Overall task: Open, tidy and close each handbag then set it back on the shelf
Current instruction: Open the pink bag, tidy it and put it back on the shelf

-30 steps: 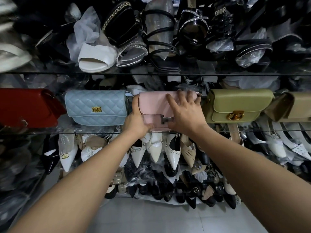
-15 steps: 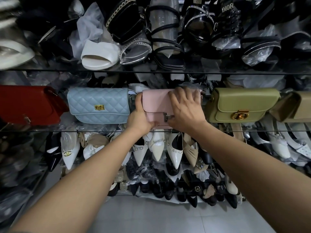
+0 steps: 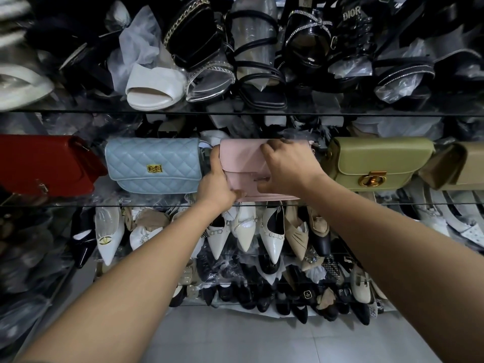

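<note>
On the middle glass shelf [image 3: 392,204], near its front edge, the pink handbag [image 3: 241,163] stands with its long axis along the shelf, between the blue quilted bag [image 3: 154,166] and the olive bag [image 3: 377,163]. Both hands are on it. The left hand [image 3: 217,183] holds its lower left corner, fingers curled around the end of the bag and thumb on the front. The right hand [image 3: 285,166] lies over the flap, fingers bent over the top edge, thumb near the metal clasp [image 3: 260,178]. The flap looks closed, so I judge the bag is being set in its place. At both sides the room is small: the blue bag is just beside the left hand, the olive one close to the right. Free space is only toward the person, over the front edge.
</note>
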